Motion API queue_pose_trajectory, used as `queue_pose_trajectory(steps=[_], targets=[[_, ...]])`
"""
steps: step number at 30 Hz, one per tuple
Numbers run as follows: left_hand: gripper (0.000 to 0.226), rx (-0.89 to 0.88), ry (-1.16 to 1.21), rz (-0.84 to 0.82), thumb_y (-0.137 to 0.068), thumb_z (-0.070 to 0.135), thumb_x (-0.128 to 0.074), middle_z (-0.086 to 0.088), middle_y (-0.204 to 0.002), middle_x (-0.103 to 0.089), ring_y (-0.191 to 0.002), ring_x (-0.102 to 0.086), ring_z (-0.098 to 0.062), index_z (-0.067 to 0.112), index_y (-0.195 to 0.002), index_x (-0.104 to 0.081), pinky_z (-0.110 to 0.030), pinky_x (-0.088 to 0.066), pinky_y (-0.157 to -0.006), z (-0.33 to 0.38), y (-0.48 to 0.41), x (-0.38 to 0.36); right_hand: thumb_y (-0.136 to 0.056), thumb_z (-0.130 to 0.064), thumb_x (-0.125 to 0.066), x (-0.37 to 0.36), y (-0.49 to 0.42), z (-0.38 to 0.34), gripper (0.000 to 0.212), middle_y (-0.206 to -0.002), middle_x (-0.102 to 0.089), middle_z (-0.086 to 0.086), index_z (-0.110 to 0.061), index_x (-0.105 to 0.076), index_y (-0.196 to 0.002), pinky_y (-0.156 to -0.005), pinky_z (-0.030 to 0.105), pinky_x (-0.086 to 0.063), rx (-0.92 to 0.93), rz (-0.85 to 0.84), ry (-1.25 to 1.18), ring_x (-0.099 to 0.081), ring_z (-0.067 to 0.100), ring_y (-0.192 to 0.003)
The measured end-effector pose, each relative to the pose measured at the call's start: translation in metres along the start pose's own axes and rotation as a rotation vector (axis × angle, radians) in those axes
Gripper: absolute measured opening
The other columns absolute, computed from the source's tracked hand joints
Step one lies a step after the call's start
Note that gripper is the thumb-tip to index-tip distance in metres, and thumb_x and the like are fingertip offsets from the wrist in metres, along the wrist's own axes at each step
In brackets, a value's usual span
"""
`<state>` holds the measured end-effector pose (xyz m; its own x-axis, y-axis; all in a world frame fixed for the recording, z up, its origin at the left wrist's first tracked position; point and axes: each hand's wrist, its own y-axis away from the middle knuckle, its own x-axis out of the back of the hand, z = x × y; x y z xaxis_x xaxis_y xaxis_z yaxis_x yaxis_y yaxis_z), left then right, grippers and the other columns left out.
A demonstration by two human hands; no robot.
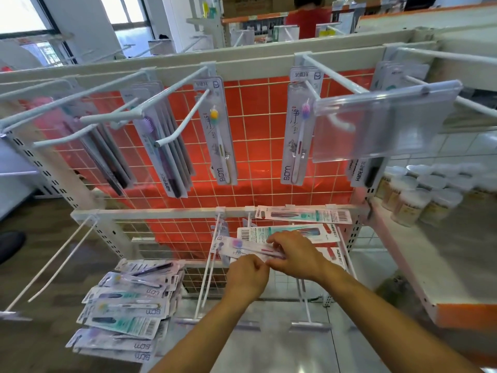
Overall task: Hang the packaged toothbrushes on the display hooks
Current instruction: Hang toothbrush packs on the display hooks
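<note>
Shop aisle, with windows far behind an orange grid panel on a white rack. Against the panel's upper half, on long white hooks: two single toothbrush packs, plus thicker bunches of packs toward its left edge. Off the panel's upper right corner, a clear tag holder on a hook end. Right of the panel, on a shelf, lidded jars. Below the panel's lower left corner, a loose pile of packs, overlapping, some face down. Before the panel's lower right part, lower hooks jutting forward, with flat packs laid crosswise over them. Just in front of those, one pack with a purple brush head, lying crosswise and gripped by both hands: right hand pinching it between thumb and fingers, left hand curled round its near edge. Hang hole of that pack close beside a lower hook; whether threaded on it, impossible to tell.
</note>
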<state>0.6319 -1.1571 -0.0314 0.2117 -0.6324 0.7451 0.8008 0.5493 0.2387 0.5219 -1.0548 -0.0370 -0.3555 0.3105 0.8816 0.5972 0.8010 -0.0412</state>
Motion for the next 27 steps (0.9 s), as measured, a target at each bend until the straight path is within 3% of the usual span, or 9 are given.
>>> queue_pose_trajectory(steps=[5,11,16,19,22,25,27], targets=[[0.022,0.094,0.191,-0.036,-0.090,0.018,-0.054,-0.012,-0.086,-0.071,-0.077,-0.065,-0.022,0.005,-0.086,-0.071,-0.029,-0.050,-0.062,-0.003,0.003,-0.002,-0.083,-0.039,-0.071,0.002,0.004,-0.004,0.054,-0.128,-0.053,0.000,-0.022,-0.050,-0.130,-0.092,0.031,-0.044,0.017,-0.105,0.111,-0.048,0.018,-0.112],[0.016,0.236,0.456,-0.109,-0.093,0.016,-0.057,-0.013,-0.092,-0.072,-0.087,-0.070,-0.025,0.007,-0.090,-0.069,-0.039,-0.060,-0.079,-0.004,0.006,-0.005,-0.081,-0.033,-0.073,-0.002,0.008,-0.006,0.052,-0.128,-0.052,0.002,-0.024,-0.049,-0.127,-0.092,0.034,-0.049,-0.029,-0.090,0.090,-0.049,0.019,-0.111],[0.016,0.248,0.557,-0.135,-0.093,0.011,-0.055,-0.012,-0.087,-0.067,-0.074,-0.060,-0.019,0.004,-0.097,-0.068,-0.025,-0.056,-0.067,-0.004,0.012,-0.003,-0.083,-0.026,-0.071,-0.001,0.013,-0.008,0.050,-0.127,-0.052,0.002,-0.023,-0.049,-0.127,-0.085,0.027,-0.049,-0.013,-0.068,0.034,-0.052,0.018,-0.108],[0.015,0.192,0.536,-0.131,-0.094,0.017,-0.056,-0.010,-0.083,-0.066,-0.074,-0.062,-0.018,0.008,-0.091,-0.068,-0.026,-0.055,-0.069,-0.005,0.018,0.000,-0.081,-0.026,-0.074,0.010,0.012,-0.012,0.049,-0.121,-0.057,0.001,-0.021,-0.054,-0.126,-0.082,0.024,-0.044,-0.002,-0.065,-0.100,-0.053,0.016,-0.105],[0.016,0.116,0.518,-0.108,-0.095,0.021,-0.055,-0.009,-0.087,-0.068,-0.081,-0.065,-0.021,0.013,-0.090,-0.067,-0.037,-0.057,-0.082,-0.004,0.022,0.006,-0.082,-0.025,-0.074,0.022,0.013,-0.014,0.037,-0.114,-0.062,-0.002,-0.024,-0.059,-0.116,-0.090,0.035,-0.052,-0.050,-0.068,-0.396,-0.059,0.014,-0.102],[0.011,0.022,0.480,-0.031,-0.094,0.022,-0.054,-0.002,-0.088,-0.065,-0.080,-0.061,-0.018,0.021,-0.097,-0.065,-0.036,-0.054,-0.077,0.001,0.024,0.012,-0.090,-0.024,-0.064,0.031,0.016,-0.018,0.030,-0.110,-0.063,-0.001,-0.023,-0.057,-0.119,-0.076,0.024,-0.055,-0.120,-0.106,-0.659,-0.064,0.012,-0.096],[0.009,-0.044,0.451,0.027,-0.093,0.023,-0.058,0.002,-0.097,-0.066,-0.088,-0.064,-0.015,0.024,-0.101,-0.061,-0.036,-0.056,-0.084,0.006,0.026,0.017,-0.096,-0.021,-0.056,0.036,0.017,-0.022,0.026,-0.109,-0.063,0.001,-0.019,-0.054,-0.121,-0.069,0.021,-0.055,-0.148,-0.121,-0.798,-0.066,0.013,-0.091]])
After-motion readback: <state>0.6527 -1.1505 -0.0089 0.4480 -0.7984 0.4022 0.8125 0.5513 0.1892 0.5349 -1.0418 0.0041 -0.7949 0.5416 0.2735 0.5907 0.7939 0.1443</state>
